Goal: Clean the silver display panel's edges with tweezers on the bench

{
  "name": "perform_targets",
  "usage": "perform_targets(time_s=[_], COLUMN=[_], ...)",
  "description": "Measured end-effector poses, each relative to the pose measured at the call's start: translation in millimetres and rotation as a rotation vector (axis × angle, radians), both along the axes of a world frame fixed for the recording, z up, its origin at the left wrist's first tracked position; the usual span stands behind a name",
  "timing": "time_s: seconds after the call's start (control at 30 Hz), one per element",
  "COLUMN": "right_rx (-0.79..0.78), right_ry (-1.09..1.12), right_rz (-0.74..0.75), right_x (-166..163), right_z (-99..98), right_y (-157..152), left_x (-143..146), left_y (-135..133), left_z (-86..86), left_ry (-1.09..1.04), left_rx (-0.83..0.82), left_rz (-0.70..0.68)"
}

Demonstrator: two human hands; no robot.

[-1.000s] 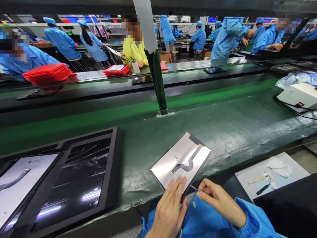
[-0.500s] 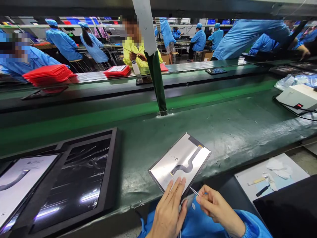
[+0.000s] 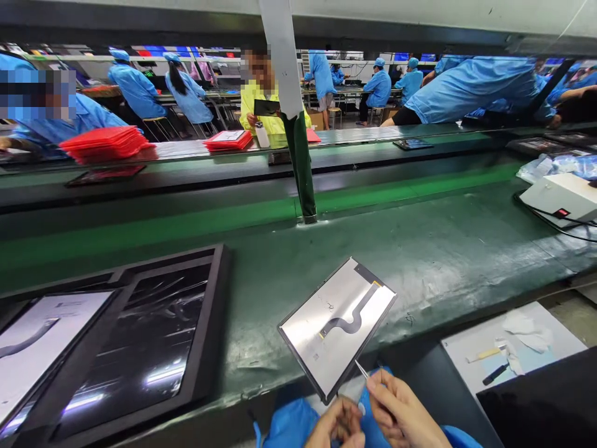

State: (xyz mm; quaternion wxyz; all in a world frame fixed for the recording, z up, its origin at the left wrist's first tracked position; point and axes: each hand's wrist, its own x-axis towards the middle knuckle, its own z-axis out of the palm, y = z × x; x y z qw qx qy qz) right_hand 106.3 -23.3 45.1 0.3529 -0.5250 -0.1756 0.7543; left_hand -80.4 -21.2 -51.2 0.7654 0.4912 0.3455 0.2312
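Observation:
A silver display panel (image 3: 336, 323) with a dark curved flex cable lies tilted over the near edge of the green bench (image 3: 438, 249). My right hand (image 3: 401, 414) is closed in a pinch on thin metal tweezers (image 3: 362, 369), whose tip points at the panel's near edge. My left hand (image 3: 336, 426) sits just below the panel at the bottom of the picture, fingers curled, close against my right hand. What the left fingers hold, if anything, is hidden.
A black tray (image 3: 140, 336) with a glossy film-covered panel and a second silver panel (image 3: 37, 342) lies at the left. A white box with cables (image 3: 559, 196) stands at the right. A mat with small tools (image 3: 508, 339) lies lower right. Workers in blue coats sit beyond the belt; red stacks (image 3: 105, 144) rest there.
My left hand has slid off the panel's near corner and drawn back beside my right hand. The view has tipped slightly, and the tweezers stay near the panel's edge.

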Motion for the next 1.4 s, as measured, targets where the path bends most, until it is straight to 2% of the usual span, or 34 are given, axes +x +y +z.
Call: perform_targets(time_s=[0.1, 0.2, 0.4, 0.57, 0.7, 0.83, 1.1, 1.4], right_rx=[0.039, 0.027, 0.066, 0.134, 0.232, 0.220, 0.147, 0.235], right_ry=[0.016, 0.031, 0.060, -0.078, -0.250, -0.299, -0.075, -0.272], right_rz=[-0.018, -0.032, -0.014, 0.008, 0.001, 0.055, 0.011, 0.047], right_x=[-1, -2, -3, -2, 5, 12, 10, 12], right_z=[0.2, -0.9, -8.3, -16.9, -23.5, -25.7, -26.6, -19.7], right_y=[-1, -1, -2, -10, -19, -22, -18, -20], left_x=[21, 38, 58, 66, 69, 73, 74, 76], left_y=[6, 13, 17, 18, 16, 15, 15, 18], left_z=[8.7, 20.0, 31.6, 41.9, 42.5, 38.8, 38.8, 47.3], left_ry=[-0.207, -0.335, -0.352, -0.342, -0.323, -0.343, -0.400, -0.412], left_rx=[-0.159, -0.313, -0.408, -0.472, -0.472, -0.444, -0.463, -0.501], left_rz=[0.178, 0.279, 0.420, 0.481, 0.560, 0.577, 0.518, 0.526])
